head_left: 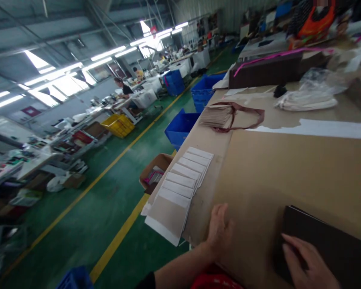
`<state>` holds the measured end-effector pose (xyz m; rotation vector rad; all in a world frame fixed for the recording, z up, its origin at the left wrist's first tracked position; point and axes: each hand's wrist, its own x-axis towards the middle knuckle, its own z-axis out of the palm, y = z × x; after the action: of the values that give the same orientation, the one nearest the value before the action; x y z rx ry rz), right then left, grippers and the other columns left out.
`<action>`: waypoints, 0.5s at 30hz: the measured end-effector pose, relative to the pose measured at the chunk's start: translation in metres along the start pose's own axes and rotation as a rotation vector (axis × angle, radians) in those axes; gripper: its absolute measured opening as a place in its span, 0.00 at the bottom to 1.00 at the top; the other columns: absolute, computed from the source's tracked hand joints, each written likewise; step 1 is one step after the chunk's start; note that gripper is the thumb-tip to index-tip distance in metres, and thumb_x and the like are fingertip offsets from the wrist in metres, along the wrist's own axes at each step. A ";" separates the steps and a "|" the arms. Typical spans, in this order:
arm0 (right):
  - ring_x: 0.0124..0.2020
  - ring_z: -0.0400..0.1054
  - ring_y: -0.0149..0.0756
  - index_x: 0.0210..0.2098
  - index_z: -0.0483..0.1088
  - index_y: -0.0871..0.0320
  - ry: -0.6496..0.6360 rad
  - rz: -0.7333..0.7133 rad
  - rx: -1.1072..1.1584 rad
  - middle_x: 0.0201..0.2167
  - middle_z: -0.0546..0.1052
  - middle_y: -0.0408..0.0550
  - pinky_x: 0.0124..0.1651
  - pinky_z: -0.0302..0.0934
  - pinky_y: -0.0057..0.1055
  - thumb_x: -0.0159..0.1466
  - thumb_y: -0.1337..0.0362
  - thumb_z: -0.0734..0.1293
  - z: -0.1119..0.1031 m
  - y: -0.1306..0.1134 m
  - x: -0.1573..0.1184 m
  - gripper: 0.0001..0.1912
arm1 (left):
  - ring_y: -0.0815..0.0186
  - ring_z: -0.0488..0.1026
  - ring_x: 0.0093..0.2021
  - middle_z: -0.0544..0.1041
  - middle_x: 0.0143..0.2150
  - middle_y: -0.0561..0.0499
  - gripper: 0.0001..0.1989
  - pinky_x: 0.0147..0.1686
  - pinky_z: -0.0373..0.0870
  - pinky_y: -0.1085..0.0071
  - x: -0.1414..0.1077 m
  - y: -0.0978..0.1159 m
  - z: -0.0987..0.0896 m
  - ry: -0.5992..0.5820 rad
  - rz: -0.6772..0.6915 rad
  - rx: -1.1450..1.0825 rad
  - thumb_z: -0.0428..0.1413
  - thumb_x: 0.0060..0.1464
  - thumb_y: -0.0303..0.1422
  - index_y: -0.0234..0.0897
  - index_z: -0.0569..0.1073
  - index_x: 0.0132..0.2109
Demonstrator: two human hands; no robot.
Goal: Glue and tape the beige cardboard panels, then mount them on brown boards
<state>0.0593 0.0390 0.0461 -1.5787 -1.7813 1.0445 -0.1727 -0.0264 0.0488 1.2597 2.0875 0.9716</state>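
Observation:
My left hand (pixel 219 229) rests near the table's left edge, its fingers loosely stretched and nothing in them. Just beyond it lies an overlapping row of pale rectangular pieces with white ends (pixel 175 200). At the lower right, my right hand (pixel 309 261) is over a flat, dark brown rectangular panel (pixel 331 237), with its fingertips close to the panel's left side. Its fingers are stretched out and slightly apart. A thin pale edge shows along the panel's far side, and its near part runs out of view.
Brown board covers the table (pixel 289 168). Farther back are a stack of brown pieces (pixel 216 115), a brown strap loop (pixel 260 116) and a white bundle (pixel 307 100). Blue crates (pixel 179 130) and a cardboard box (pixel 155 164) stand beside the table. Another person (pixel 315 24) is across it.

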 end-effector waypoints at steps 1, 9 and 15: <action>0.49 0.68 0.50 0.41 0.72 0.51 -0.127 -0.031 0.071 0.46 0.75 0.53 0.55 0.61 0.47 0.58 0.47 0.59 0.025 -0.023 -0.003 0.20 | 0.59 0.59 0.61 0.62 0.60 0.38 0.25 0.63 0.57 0.57 -0.003 -0.022 -0.025 0.096 -0.002 0.053 0.48 0.56 0.30 0.33 0.60 0.61; 0.40 0.73 0.43 0.48 0.71 0.60 -0.465 0.018 0.276 0.43 0.78 0.53 0.47 0.68 0.40 0.55 0.58 0.64 0.241 -0.133 -0.057 0.22 | 0.49 0.54 0.66 0.60 0.64 0.33 0.29 0.63 0.55 0.48 -0.030 -0.201 -0.202 0.385 -0.186 0.459 0.50 0.55 0.33 0.28 0.57 0.63; 0.43 0.72 0.44 0.50 0.68 0.64 -0.364 0.175 0.158 0.43 0.76 0.56 0.50 0.66 0.41 0.55 0.56 0.62 0.306 -0.151 -0.075 0.26 | 0.48 0.51 0.68 0.57 0.66 0.34 0.32 0.63 0.54 0.47 -0.035 -0.243 -0.230 0.240 -0.161 0.490 0.51 0.54 0.34 0.29 0.55 0.65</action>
<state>-0.2599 -0.0970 0.0073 -1.5422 -1.7536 1.6008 -0.4530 -0.2057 0.0000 1.2147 2.6820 0.5786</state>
